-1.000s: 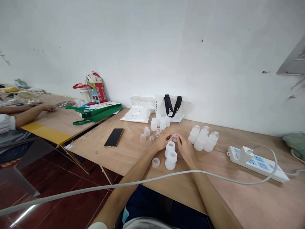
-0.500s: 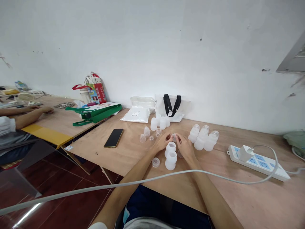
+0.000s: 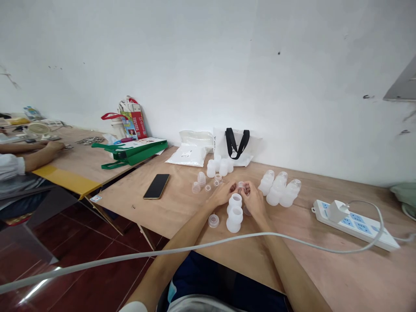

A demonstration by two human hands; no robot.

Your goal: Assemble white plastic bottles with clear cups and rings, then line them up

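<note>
The left hand [image 3: 223, 195] and the right hand [image 3: 253, 200] stand close together; their fingertips [image 3: 234, 187] pinch a small clear plastic piece [image 3: 241, 185] (too small for seeing detail) above the wooden bench [image 3: 325, 268], just behind stacked white plastic bottle parts [image 3: 235, 219].

The room is bright, and the light is soft and even. The white wall [image 3: 208, 65] looks pale, and only faint shadows sit under the white bottles [image 3: 277, 190]. A bright streak of glare shines on the dark red floor [image 3: 91, 294]. The picture bends near its edges, and the small clear parts [image 3: 201, 178] look a bit fuzzy.
</note>
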